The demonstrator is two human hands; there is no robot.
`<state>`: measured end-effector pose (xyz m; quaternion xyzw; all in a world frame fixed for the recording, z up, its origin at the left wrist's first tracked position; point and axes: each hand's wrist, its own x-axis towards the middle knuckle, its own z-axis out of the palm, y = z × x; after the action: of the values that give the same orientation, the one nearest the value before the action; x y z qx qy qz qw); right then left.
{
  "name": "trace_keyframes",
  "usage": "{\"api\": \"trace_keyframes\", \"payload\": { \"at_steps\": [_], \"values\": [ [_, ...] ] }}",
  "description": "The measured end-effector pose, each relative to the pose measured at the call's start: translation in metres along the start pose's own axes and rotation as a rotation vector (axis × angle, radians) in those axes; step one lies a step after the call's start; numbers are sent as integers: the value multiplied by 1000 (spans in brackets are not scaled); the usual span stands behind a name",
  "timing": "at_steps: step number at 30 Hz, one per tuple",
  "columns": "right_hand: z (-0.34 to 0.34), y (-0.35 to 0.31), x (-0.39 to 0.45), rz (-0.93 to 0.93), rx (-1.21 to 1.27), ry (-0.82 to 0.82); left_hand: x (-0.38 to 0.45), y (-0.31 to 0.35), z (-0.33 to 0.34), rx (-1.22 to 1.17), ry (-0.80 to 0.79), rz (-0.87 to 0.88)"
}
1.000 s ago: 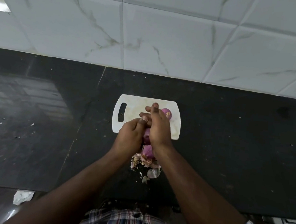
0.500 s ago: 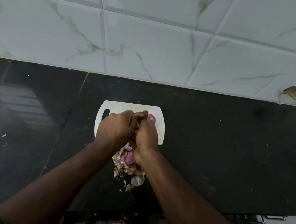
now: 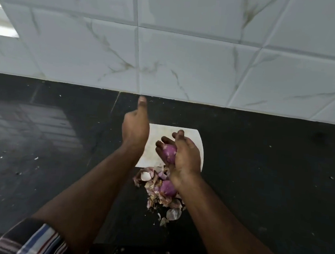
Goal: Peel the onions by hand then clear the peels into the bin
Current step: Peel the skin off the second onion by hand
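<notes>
Head view: right hand (image 3: pixel 186 156) cups a peeled onion (image 3: pixel 169 153) above the cutting board (image 3: pixel 154 155), long axis running toward the wall. Left hand (image 3: pixel 135 128) is raised over the board's left end, whether curled or holding anything unclear.

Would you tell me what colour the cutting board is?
White, with faint staining; the cutting board shows best in the head view.

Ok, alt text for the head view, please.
The right hand holds a peeled purple onion over a white cutting board, while the left hand is lifted beside it with a finger extended. Another onion sits among loose peels on the black counter.
</notes>
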<state>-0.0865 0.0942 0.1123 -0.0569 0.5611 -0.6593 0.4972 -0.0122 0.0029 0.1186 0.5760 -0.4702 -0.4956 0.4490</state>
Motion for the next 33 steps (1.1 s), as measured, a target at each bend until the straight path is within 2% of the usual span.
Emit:
{"api": "trace_keyframes", "payload": {
  "at_steps": [3,5,6,8,10,11,13,15,17,19,22,24,26,27,30,33],
  "values": [
    [-2,-3,6,-64,9,56,4,-4,-10,171,-114,131],
    [-3,-6,10,-149,-20,76,-3,-12,-20,251,-219,141],
    [-2,-7,13,-204,-37,82,-10,-15,-26,260,-286,115],
    [-3,-6,16,-325,-95,87,-24,-23,-33,205,-486,-54],
    [-2,-5,17,-415,-195,46,-42,-24,-34,44,-703,-250],
    [0,-4,15,-429,-261,-7,-48,-24,-33,-26,-755,-277],
    [4,-5,12,-404,-403,-115,-48,-27,-30,-104,-755,-198],
    [5,-8,14,-286,-487,-187,-40,-31,-31,-146,-785,-115],
    [3,-11,24,-175,-537,-207,-34,-36,-35,-128,-910,-57],
    [2,-16,38,-148,-558,-152,-33,-40,-40,-98,-1010,-36],
    [-1,-23,51,-231,-698,-32,-31,-43,-38,-95,-984,-103],
    [0,-19,48,-307,-775,-82,-26,-45,-36,-111,-939,-142],
    [0,-10,45,-317,-811,-175,-23,-47,-35,-81,-981,-116],
    [-2,-6,50,-301,-831,-171,-22,-49,-35,-74,-1016,-109],
    [-25,-13,76,-302,-861,16,-13,-51,-40,-144,-1006,-173],
    [-60,-16,85,-329,-837,125,17,-54,-32,54,-830,-169]
  ]
}}
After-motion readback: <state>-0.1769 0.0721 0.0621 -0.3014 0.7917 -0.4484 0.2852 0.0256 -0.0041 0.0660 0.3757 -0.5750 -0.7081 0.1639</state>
